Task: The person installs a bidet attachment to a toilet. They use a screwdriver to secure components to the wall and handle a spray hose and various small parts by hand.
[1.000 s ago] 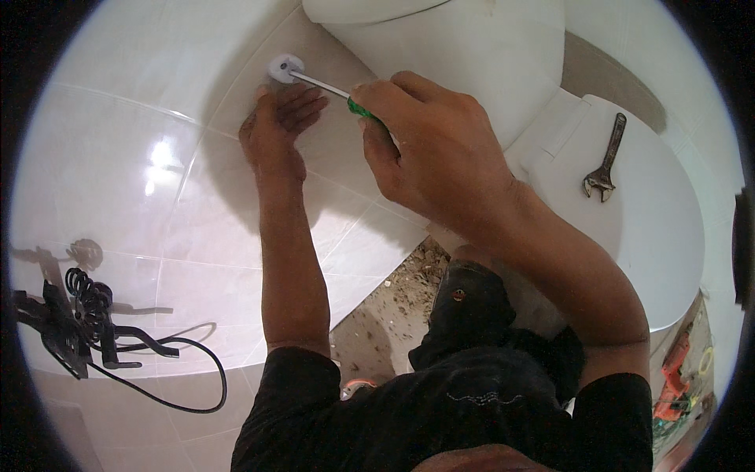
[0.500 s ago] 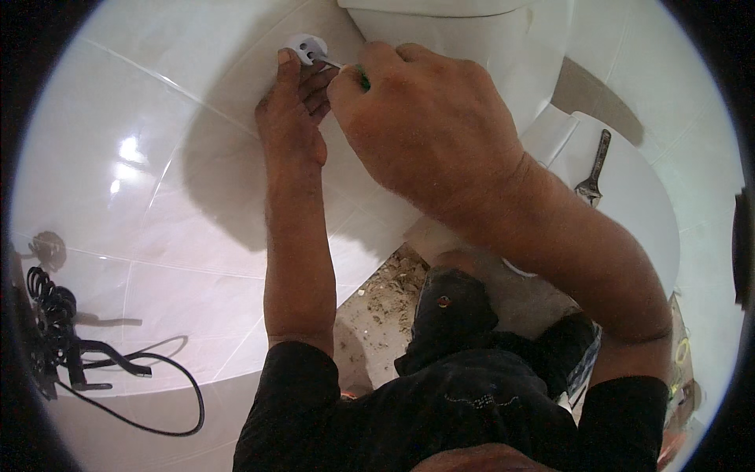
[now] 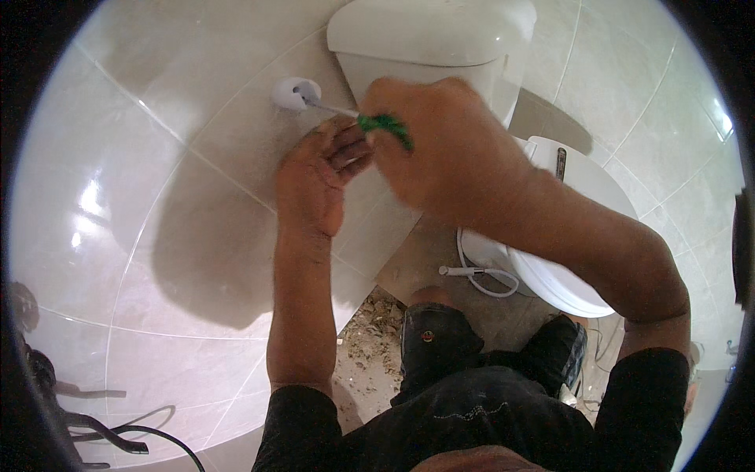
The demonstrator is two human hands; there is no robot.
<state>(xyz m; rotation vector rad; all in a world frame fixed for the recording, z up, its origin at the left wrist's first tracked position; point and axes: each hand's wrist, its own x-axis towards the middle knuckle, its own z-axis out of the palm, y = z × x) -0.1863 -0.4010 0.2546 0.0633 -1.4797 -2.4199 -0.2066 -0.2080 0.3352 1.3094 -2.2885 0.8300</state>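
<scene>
While the right hand (image 3: 456, 149) gripped a green-handled screwdriver (image 3: 358, 118), tip in the round white wall fitting (image 3: 296, 93) left of the toilet cistern (image 3: 431, 35) | left hand (image 3: 314, 185) — fingers half-curled, empty — lay just below the fitting | step: driving the screw, seemingly | next: steady, straight turning.

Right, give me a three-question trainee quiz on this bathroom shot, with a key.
1. True or false: the right hand grips a screwdriver with a green handle.
2. Where does the screwdriver's tip point? A) at the toilet seat B) at the round white wall fitting C) at the floor rubble
3. Fill in: the left hand rests open against the wall ____, just below the fitting.

Key: 1 true. 2 B. 3 tiles.
</scene>
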